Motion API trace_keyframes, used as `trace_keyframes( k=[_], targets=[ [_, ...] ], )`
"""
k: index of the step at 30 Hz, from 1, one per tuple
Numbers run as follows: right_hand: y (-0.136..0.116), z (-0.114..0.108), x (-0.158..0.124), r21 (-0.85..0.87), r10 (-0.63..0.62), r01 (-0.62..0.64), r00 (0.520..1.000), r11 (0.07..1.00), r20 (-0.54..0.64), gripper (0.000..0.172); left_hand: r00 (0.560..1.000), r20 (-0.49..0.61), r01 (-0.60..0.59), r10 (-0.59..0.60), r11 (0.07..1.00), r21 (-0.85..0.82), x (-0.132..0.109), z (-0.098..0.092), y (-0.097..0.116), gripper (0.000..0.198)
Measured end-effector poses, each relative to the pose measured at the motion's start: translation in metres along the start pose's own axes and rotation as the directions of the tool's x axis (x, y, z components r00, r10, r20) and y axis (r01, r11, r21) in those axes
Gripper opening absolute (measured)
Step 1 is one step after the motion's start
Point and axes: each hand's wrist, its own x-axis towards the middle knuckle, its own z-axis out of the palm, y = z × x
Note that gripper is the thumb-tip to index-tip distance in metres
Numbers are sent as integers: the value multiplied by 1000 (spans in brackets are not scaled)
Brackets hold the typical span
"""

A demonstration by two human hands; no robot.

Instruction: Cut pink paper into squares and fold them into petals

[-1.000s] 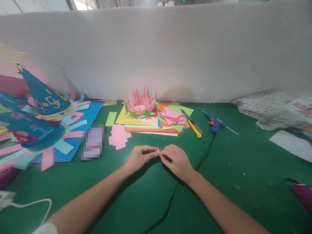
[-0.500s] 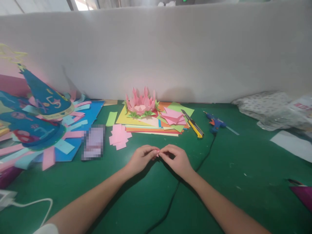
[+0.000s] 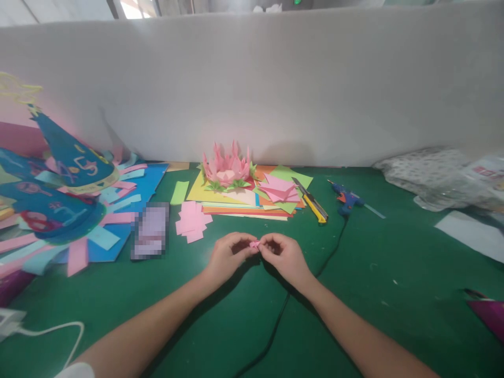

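Observation:
Between my two hands is a small folded piece of pink paper (image 3: 255, 244), partly covered by the fingertips. My left hand (image 3: 230, 256) pinches it from the left, thumb against fingers. From the right, my right hand (image 3: 286, 258) pinches the other side of the same piece. Both hands are just above the green tabletop (image 3: 220, 336). Beyond the left hand lies a loose pile of pink paper pieces (image 3: 192, 222). A pink paper lotus (image 3: 227, 167) with green leaves stands behind, on a stack of coloured paper (image 3: 252, 211).
Right of the stack lie a yellow utility knife (image 3: 315, 208) and a blue glue gun (image 3: 346, 198), whose black cord (image 3: 277, 325) runs under my right wrist. At left are a phone (image 3: 150, 231) and blue cone hats (image 3: 71, 152). Plastic bags (image 3: 425, 173) sit at right.
The fingertips have shifted slightly on the folded pink paper, and more of it shows between them. Everything else stays in place.

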Motion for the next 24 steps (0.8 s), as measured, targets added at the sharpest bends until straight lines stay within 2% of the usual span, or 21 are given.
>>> trace_keyframes(
  k=[5, 9, 11, 16, 21, 24],
  targets=[
    [-1, -3, -2, -217, -266, 262, 964, 940, 10, 10, 995, 15, 104, -103, 980, -167, 3, 0, 1, 25],
    [0, -8, -1, -366, -470, 473, 877, 802, 103, 13, 967, 99, 251, -233, 936, -249, 5, -2, 3, 32],
    [0, -10, -1, -401, -530, 544, 834, 737, 157, 13, 952, 140, 301, -271, 911, -282, 5, -3, 4, 36],
    [-1, -12, 0, -413, -568, 605, 792, 681, 224, 13, 937, 188, 340, -293, 884, -319, 5, -4, 7, 41],
    [-2, -12, -1, -422, -583, 649, 758, 633, 292, 14, 928, 231, 348, -292, 900, -262, 5, -4, 5, 46],
    [-2, -10, -2, -419, -582, 643, 764, 642, 280, 13, 935, 222, 324, -276, 921, -216, 4, -2, 4, 47]
  ],
)
